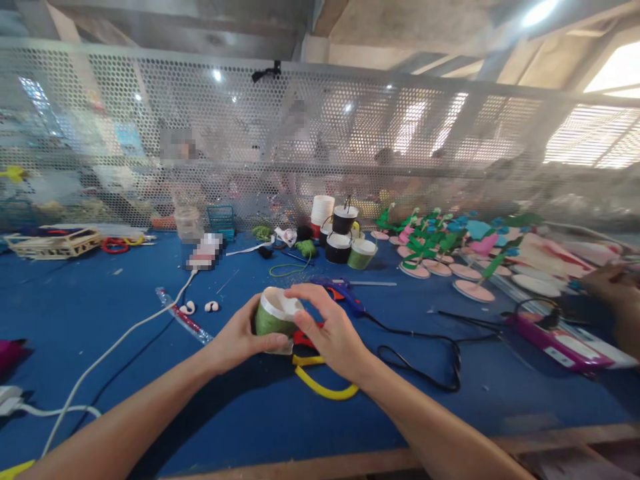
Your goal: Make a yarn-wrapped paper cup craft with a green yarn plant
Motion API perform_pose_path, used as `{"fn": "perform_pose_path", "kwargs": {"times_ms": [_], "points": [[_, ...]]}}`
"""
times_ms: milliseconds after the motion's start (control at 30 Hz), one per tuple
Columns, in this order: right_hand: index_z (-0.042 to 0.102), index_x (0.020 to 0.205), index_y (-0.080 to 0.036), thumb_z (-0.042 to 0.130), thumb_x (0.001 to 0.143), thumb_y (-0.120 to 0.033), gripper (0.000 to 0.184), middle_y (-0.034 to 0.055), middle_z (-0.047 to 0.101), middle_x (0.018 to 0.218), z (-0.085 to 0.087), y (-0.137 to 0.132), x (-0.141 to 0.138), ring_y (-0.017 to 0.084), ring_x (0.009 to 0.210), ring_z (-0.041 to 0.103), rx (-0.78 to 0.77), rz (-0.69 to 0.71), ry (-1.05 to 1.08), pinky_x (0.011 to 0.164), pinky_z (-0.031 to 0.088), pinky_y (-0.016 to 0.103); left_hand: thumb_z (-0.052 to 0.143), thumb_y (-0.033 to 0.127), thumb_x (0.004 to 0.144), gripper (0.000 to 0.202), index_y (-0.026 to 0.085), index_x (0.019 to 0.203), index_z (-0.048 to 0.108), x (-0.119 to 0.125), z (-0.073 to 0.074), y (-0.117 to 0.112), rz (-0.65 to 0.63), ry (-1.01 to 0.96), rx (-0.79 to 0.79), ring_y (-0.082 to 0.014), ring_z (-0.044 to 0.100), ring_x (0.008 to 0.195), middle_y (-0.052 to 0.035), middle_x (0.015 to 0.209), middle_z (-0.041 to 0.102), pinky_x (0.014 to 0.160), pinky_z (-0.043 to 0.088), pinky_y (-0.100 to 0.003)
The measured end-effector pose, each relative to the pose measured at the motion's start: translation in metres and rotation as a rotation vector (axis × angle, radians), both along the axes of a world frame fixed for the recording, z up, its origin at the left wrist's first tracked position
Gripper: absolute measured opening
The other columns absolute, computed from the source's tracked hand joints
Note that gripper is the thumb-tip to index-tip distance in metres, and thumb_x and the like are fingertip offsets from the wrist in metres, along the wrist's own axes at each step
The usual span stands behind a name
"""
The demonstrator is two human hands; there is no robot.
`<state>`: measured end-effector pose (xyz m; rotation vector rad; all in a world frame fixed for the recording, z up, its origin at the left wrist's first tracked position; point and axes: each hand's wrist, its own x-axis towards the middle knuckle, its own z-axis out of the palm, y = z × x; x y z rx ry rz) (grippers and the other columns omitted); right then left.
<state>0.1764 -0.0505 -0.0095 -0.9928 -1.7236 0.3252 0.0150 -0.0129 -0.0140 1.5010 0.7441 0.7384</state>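
While both hands point(333, 328) pinch a white-lined green cup point(270, 323), nested white cups point(323, 209) stand farther back.

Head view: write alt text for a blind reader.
A person's left hand holds a small green, white-rimmed cup, right hand touching it, over a blue tabletop. Beyond stand black buckets and green-leaved crafts on pink discs.

Green cup point(273, 323): sides partly hidden by my left hand point(241, 337) and right hand point(334, 330).
Yellow handle point(326, 391): partly behind my right hand.
White plug point(9, 401): cut by left edge.
Co-worker's hand point(606, 285): cut by right edge.
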Motion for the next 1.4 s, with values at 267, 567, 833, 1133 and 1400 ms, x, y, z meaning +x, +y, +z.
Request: {"fn": "perform_pose_path", "kwargs": {"times_ms": [267,567,833,1133,1400], "points": [[0.056,0.071,-0.016,0.042,0.081,-0.033,0.024,-0.0055,0.042,0.041,0.019,0.0,0.019,0.008,0.039,0.041,-0.234,-0.191,0.266,0.044,0.037,0.02,0.071,0.023,0.054,0.056,0.017,0.104,0.046,-0.001,0.021,0.028,0.373,-0.098,-0.041,-0.0201,0.05,0.094,-0.007,0.102,0.055,0.081,0.039,-0.031],[0.061,0.077,-0.018,0.048,0.075,-0.024,0.015,0.0011,0.06,0.066,0.027,0.01,0.034,0.011,0.055,0.051,-0.262,-0.195,-0.038,0.049,0.039,0.022,0.074,0.02,0.048,0.059,0.015,0.102,0.048,0.002,0.02,0.049,0.314,-0.022,-0.062,-0.0208,0.051,0.095,-0.0087,0.104,0.055,0.083,0.038,-0.034],[0.058,0.092,-0.018,0.052,0.071,-0.014,0.022,0.0044,0.061,0.079,0.024,0.035,0.039,0.015,0.072,0.057,-0.301,-0.133,-0.288,0.061,0.046,0.026,0.075,0.019,0.046,0.058,0.015,0.098,0.051,0.004,0.013,0.066,0.179,0.074,0.006,-0.022,0.053,0.09,-0.0072,0.096,0.059,0.081,0.039,-0.036],[0.052,0.099,-0.017,0.065,0.065,-0.023,0.037,0.0116,0.045,0.116,0.024,0.066,0.03,0.02,0.111,0.042,-0.248,0.153,-0.27,0.092,0.035,0.04,0.066,0.016,0.062,0.053,0.018,0.11,0.046,-0.006,0.021,0.072,-0.204,-0.085,-0.305,-0.0212,0.05,0.1,-0.0099,0.113,0.053,0.085,0.036,-0.034],[0.052,0.073,-0.017,0.049,0.078,-0.02,0.006,0.0079,0.052,0.103,0.026,0.075,0.023,0.014,0.098,0.049,-0.267,0.246,-0.176,0.085,0.039,0.033,0.063,0.016,0.066,0.049,0.016,0.112,0.046,-0.004,0.011,0.075,-0.344,-0.167,-0.447,-0.0225,0.049,0.102,-0.011,0.112,0.054,0.086,0.034,-0.035]]}}
